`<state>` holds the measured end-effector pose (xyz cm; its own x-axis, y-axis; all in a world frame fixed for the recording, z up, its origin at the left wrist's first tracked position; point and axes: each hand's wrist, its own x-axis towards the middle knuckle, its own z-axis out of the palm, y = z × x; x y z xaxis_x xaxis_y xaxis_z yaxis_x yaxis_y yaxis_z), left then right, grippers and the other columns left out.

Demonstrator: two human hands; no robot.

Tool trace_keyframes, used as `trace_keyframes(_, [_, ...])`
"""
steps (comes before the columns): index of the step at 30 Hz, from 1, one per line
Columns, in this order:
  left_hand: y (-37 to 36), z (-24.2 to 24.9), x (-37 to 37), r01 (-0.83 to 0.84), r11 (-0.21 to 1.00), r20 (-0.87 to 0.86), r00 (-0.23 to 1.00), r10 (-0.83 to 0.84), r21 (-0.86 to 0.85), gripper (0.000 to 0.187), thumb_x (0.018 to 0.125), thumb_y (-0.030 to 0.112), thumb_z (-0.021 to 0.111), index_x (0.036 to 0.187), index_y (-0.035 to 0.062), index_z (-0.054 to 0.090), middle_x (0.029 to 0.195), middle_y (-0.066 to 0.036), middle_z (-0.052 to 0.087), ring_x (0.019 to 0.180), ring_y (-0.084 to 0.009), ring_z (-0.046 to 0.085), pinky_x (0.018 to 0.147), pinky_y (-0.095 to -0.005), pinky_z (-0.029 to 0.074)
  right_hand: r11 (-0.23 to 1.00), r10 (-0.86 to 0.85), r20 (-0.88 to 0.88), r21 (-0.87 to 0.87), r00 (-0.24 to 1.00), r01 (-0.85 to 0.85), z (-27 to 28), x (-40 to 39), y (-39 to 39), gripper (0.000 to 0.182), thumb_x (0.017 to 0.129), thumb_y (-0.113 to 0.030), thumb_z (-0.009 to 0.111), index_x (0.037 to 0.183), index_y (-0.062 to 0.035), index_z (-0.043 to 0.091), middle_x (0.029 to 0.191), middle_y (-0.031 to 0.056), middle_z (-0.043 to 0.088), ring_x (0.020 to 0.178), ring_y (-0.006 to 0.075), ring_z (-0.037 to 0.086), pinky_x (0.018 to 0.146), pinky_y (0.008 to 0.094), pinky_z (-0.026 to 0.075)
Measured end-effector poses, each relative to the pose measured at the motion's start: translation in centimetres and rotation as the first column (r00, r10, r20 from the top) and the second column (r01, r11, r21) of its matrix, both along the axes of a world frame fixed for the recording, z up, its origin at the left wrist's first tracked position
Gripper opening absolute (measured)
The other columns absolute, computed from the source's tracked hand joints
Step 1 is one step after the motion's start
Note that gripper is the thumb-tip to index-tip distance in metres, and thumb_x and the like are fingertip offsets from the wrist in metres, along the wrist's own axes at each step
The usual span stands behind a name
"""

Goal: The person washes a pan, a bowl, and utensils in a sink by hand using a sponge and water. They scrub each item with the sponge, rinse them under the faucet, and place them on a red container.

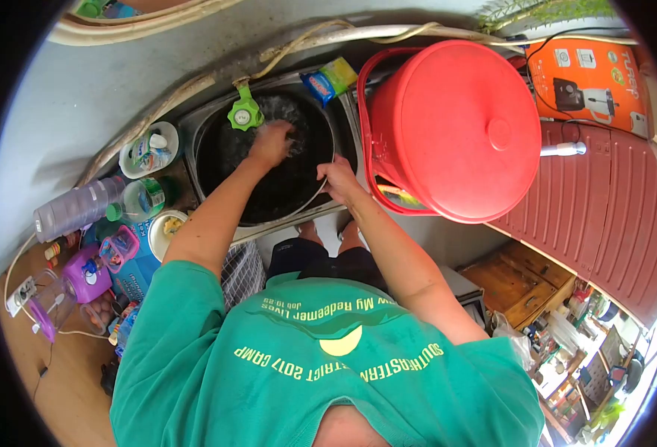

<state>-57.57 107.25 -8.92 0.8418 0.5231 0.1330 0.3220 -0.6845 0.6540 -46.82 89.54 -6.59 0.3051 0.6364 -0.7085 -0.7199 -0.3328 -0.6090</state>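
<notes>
A large, round, dark pan (269, 197) with a thin metallic rim sits in the metal sink (191, 160). Water runs from a tap with a green handle (245, 113) and splashes inside the pan. My left hand (271, 144) is in the splash, its fingers loosely stretched out; their tips are partly hidden by the water, and nothing shows in them. On the pan's right side, my right hand (337, 180) is closed on the rim. A blue and yellow-green packet (330, 80) lies on the sink's back edge.
A big red lidded bucket (455, 130) stands close to my right hand. Left of the sink are a white container (149, 149), a green-capped bottle (138, 200) and a clear bottle (79, 208). An orange blender box (588, 88) stands far right.
</notes>
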Motion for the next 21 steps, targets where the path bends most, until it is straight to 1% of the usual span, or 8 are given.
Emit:
trace_keyframes(5, [-4.0,3.1,-2.8,0.226,0.937,-0.183,0.942,-0.280,-0.266,0.012,0.075,0.005,0.065,0.086,0.0029,0.070,0.088,-0.020,0.068,0.088,-0.0401,0.065,0.081,-0.0474,0.052,0.992,-0.124,-0.085,0.012,0.989,0.125,0.3,0.1,-0.5,0.043,0.064,0.007,0.054,0.105,-0.0059,0.056,0.082,0.0063,0.056,0.064,0.0222,0.060,0.049,0.0433,0.056])
trace_keyframes(9, [3.5,-1.8,-6.9,0.033,0.996,-0.582,0.810,-0.073,-0.078,0.011,0.071,0.011,0.071,0.077,0.0017,0.071,0.083,-0.022,0.068,0.085,-0.0396,0.066,0.078,-0.0491,0.053,0.993,-0.118,-0.054,0.013,0.992,0.119,0.8,-0.8,-1.7,0.045,0.065,0.010,0.052,0.107,-0.0056,0.056,0.080,0.0051,0.054,0.065,0.0205,0.059,0.049,0.0398,0.054])
trace_keyframes(13, [3.6,-2.7,-5.3,0.122,0.992,-0.634,0.769,-0.086,0.013,0.017,0.071,0.013,0.073,0.082,0.0004,0.071,0.088,-0.024,0.068,0.089,-0.0401,0.065,0.080,-0.0487,0.053,0.995,-0.103,-0.019,0.008,0.995,0.103,1.0,-1.6,-1.4,0.045,0.066,0.011,0.052,0.107,-0.0046,0.055,0.080,0.0047,0.055,0.066,0.0189,0.059,0.050,0.0362,0.052])
trace_keyframes(15, [1.9,-1.1,-4.3,0.066,0.981,-0.610,0.774,-0.166,-0.183,0.022,0.070,0.014,0.074,0.086,-0.0002,0.071,0.092,-0.025,0.067,0.093,-0.0414,0.064,0.083,-0.0480,0.053,0.995,-0.098,-0.019,0.022,0.995,0.099,0.6,-1.7,-1.6,0.045,0.065,0.011,0.052,0.107,-0.0043,0.055,0.080,0.0045,0.055,0.067,0.0185,0.058,0.051,0.0360,0.052])
trace_keyframes(16, [2.2,-0.8,-4.4,0.037,0.999,-0.621,0.783,-0.030,-0.002,0.022,0.071,0.014,0.074,0.088,0.0005,0.072,0.096,-0.025,0.067,0.095,-0.0419,0.064,0.085,-0.0472,0.053,0.994,-0.098,-0.017,0.038,0.995,0.098,0.4,-1.7,-1.7,0.045,0.065,0.012,0.052,0.107,-0.0040,0.055,0.081,0.0043,0.055,0.068,0.0182,0.058,0.052,0.0359,0.053])
trace_keyframes(19, [4.3,-3.3,-4.2,0.080,0.997,-0.749,0.660,-0.052,0.002,0.026,0.074,0.026,0.073,0.080,0.0006,0.071,0.090,-0.022,0.066,0.092,-0.0399,0.064,0.087,-0.0470,0.050,0.988,-0.146,-0.027,0.043,0.989,0.147,0.7,-1.7,-1.9,0.046,0.065,0.012,0.052,0.108,-0.0037,0.055,0.081,0.0042,0.056,0.068,0.0180,0.058,0.053,0.0353,0.052])
trace_keyframes(20, [3.5,-3.9,-4.4,0.296,0.954,-0.677,0.694,-0.246,-0.043,0.026,0.075,0.026,0.073,0.081,0.0009,0.072,0.091,-0.022,0.067,0.093,-0.0393,0.064,0.086,-0.0474,0.051,0.988,-0.145,-0.027,0.045,0.989,0.146,0.8,-1.7,-1.9,0.046,0.065,0.012,0.052,0.108,-0.0037,0.055,0.081,0.0042,0.056,0.068,0.0180,0.058,0.053,0.0353,0.052])
trace_keyframes(21, [3.8,-4.3,-4.3,0.295,0.955,-0.677,0.695,-0.243,-0.040,0.026,0.075,0.026,0.073,0.081,0.0009,0.072,0.091,-0.022,0.067,0.093,-0.0393,0.064,0.086,-0.0474,0.051,0.988,-0.143,-0.019,0.047,0.989,0.144,0.9,-1.6,-1.8,0.049,0.065,0.012,0.052,0.111,-0.0043,0.055,0.079,0.0036,0.053,0.065,0.0173,0.057,0.050,0.0344,0.053])
